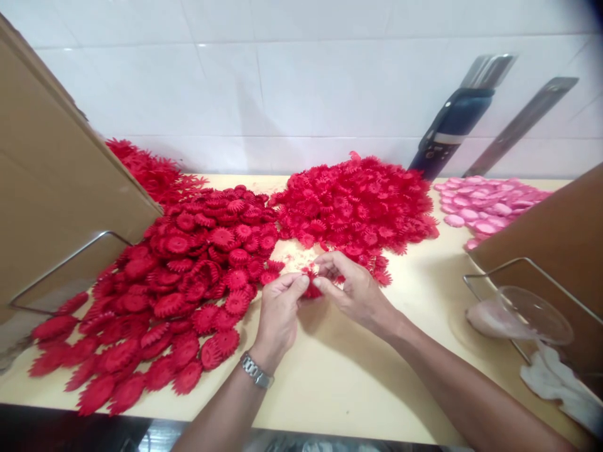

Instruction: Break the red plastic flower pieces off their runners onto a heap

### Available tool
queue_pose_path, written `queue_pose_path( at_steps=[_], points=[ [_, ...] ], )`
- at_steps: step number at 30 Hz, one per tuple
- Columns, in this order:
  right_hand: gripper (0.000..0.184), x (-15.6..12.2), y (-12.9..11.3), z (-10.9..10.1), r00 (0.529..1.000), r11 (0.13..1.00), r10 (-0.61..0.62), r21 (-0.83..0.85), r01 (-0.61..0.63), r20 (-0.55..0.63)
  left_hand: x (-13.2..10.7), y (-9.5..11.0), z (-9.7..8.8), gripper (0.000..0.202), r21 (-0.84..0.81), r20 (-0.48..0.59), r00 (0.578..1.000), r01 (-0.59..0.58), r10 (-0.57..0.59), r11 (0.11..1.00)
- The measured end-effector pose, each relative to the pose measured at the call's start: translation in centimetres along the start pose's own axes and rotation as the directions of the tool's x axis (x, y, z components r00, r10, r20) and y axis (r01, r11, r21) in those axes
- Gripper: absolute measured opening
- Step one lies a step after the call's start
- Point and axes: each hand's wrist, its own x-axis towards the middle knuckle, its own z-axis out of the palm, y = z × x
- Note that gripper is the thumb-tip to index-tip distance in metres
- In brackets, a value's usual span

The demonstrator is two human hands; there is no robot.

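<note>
Between the fingertips of both hands is a small red flower piece (pixel 311 285) with a toothed edge, held just above the table. My left hand (pixel 281 307), with a metal-band watch (pixel 255 370) at the wrist, pinches its left side. On the other side, the thumb and fingers of my right hand (pixel 351 285) close on it; part of the piece is hidden by them. A large heap of round red toothed flower pieces (pixel 188 263) spreads to the left. Just beyond my hands lies a second heap of finer-cut red flower pieces (pixel 353 204).
Cardboard panels stand at left (pixel 61 144) and right (pixel 551 238), with wire stands against them. A dark blue bottle (pixel 447 129), a metal ruler (pixel 522 125) and pink discs (pixel 490 204) are at the back right. A plastic cup (pixel 518 317) and white cloth (pixel 556 380) sit right.
</note>
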Motion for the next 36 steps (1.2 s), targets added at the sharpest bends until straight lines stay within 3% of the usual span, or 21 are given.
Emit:
queue_pose_path(
  at_steps=[5, 9, 14, 18, 23, 26, 30, 31, 33, 36],
  points=[
    [0.017, 0.2, 0.3, 0.4, 0.993, 0.993, 0.115, 0.02, -0.116, 0.026, -0.1, -0.1, 0.2, 0.013, 0.004, -0.02, 0.997, -0.069, 0.069, 0.998],
    [0.016, 0.2, 0.4, 0.5, 0.994, 0.991, 0.1, 0.085, -0.103, 0.041, -0.4, 0.2, 0.3, 0.015, 0.002, 0.009, 1.0, -0.004, 0.004, 1.0],
    [0.021, 0.2, 0.8, 0.4, 0.997, 0.997, 0.071, 0.016, -0.072, 0.038, -0.4, 0.3, 0.4, 0.017, 0.018, -0.016, 1.0, 0.025, -0.024, 1.0],
    [0.022, 0.0, 0.9, 1.2, 0.997, 0.988, -0.068, -0.144, 0.061, -0.041, -0.3, -0.1, 0.5, 0.021, 0.043, -0.05, 0.999, -0.008, 0.01, 0.999],
    [0.022, 0.0, 1.6, 1.3, 0.964, 0.902, -0.229, -0.401, 0.159, -0.133, -0.5, -0.6, 0.2, 0.02, 0.115, -0.055, 0.996, -0.059, 0.065, 0.992],
    [0.022, 0.7, 3.0, -0.6, 0.928, 0.817, -0.291, -0.566, 0.115, -0.231, -0.5, -0.3, 0.0, 0.019, 0.12, -0.082, 0.993, -0.079, 0.089, 0.99],
    [0.023, 1.5, 4.0, -3.6, 0.905, 0.67, -0.278, -0.741, -0.057, -0.321, -0.4, 0.1, -0.1, 0.021, 0.153, -0.071, 0.994, -0.07, 0.082, 0.986],
    [0.023, 1.5, 3.8, -3.8, 0.91, 0.67, -0.267, -0.739, -0.061, -0.317, -0.3, 0.1, -0.1, 0.022, 0.159, -0.064, 0.995, -0.068, 0.079, 0.985],
    [0.022, 1.3, 3.0, -3.5, 0.937, 0.77, -0.227, -0.638, 0.006, -0.265, -0.2, 0.1, 0.0, 0.022, 0.162, -0.057, 0.995, -0.067, 0.077, 0.984],
    [0.015, 0.8, 1.3, -1.5, 0.996, 0.957, -0.072, -0.285, 0.052, -0.061, -0.3, -0.1, 0.2, 0.021, 0.117, -0.027, 0.997, -0.07, 0.074, 0.991]
  ],
)
